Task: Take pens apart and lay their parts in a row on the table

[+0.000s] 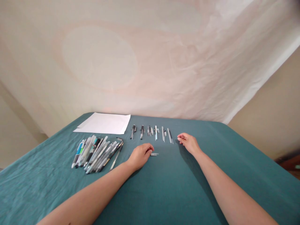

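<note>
My left hand (140, 155) rests low over the cloth with its fingers curled closed. The pale, clear end of a pen (155, 154) sticks out to the right from under its thumb and fingertips; the hand covers the rest. My right hand (189, 143) hovers to the right of the row, thumb and fingers pinched together. Whatever may be between those fingertips is too small to see. Nearest to it lie a grey pen body (169, 136) and a thin refill beside it. Further left in the row are another pale pen body (163, 133), a light-blue pen (156, 133) and dark pens (142, 132).
A loose pile of many pens (100, 154) lies to the left of my left hand, with a single pen (116, 157) at its right edge. White paper sheets (105, 122) lie behind the pile. A green cloth (168, 187) covers the table; a pale hanging sheet (152, 62) stands behind it.
</note>
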